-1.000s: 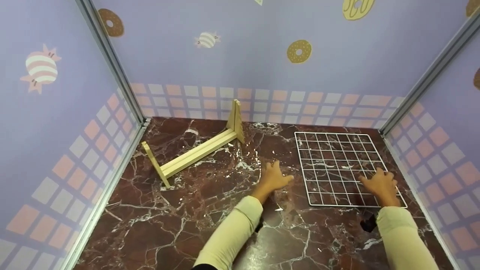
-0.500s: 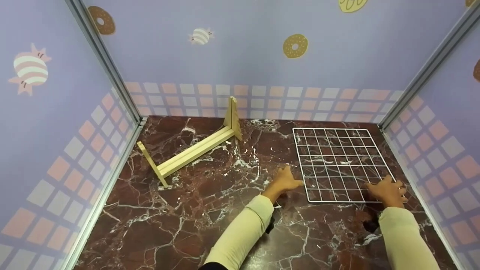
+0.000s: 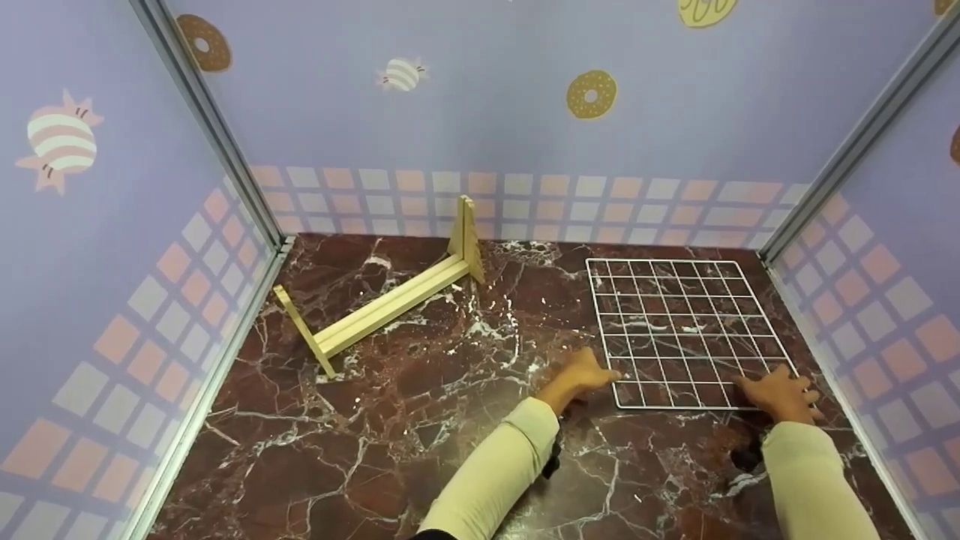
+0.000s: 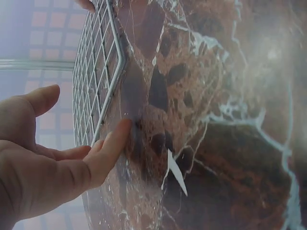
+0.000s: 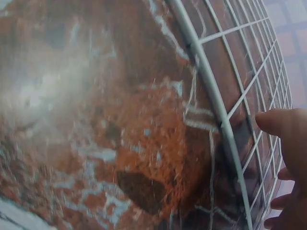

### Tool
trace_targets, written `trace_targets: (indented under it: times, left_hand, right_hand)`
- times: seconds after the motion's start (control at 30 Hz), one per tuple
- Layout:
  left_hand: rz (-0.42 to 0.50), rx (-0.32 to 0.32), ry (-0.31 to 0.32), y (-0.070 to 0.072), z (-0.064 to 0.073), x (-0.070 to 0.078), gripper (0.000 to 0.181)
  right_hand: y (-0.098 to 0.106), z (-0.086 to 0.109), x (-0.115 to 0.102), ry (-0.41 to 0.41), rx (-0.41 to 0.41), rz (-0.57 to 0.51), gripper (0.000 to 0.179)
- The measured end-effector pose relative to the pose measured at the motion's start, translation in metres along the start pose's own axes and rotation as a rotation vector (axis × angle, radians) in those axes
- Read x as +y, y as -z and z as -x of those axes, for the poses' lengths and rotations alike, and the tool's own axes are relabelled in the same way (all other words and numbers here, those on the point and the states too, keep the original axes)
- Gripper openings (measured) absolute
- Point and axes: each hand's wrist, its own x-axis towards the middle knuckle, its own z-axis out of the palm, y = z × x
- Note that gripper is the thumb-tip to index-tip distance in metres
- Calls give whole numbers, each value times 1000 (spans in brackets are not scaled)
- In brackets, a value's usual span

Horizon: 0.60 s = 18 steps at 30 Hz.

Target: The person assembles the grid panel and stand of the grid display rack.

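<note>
A white wire grid panel (image 3: 682, 334) lies flat on the dark red marbled surface at the right. My left hand (image 3: 581, 373) is at its left edge near the front corner, thumb pointing over the wires. In the left wrist view the left hand (image 4: 53, 158) has its thumb spread from its extended fingers, and the fingertips reach the surface beside the rim. At the front right corner, my right hand (image 3: 780, 394) has its thumb above the grid and its fingers over the right edge. The right wrist view shows that thumb (image 5: 273, 122) over the wires; contact there is unclear.
A pale wooden stand (image 3: 394, 304), two end pieces joined by a long bar, is at the back left. Purple patterned walls (image 3: 510, 127) enclose the left, back and right. The marbled surface (image 3: 300, 465) extends across the front left.
Both hands have come nearer the front of the grid; the left has moved right to its edge, the right slightly right and toward me. The grid and stand appear not to have moved.
</note>
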Motion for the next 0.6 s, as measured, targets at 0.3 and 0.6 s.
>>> trace_targets:
  times: [0.3,0.6]
  left_hand:
    - [349,-97,77,-12,-1,2,64]
    - [468,-132,142,-8,4,3,30]
  right_hand:
    - [10,-3,11,-23,-29,16,115]
    - [11,0,17,6,-9,29,113]
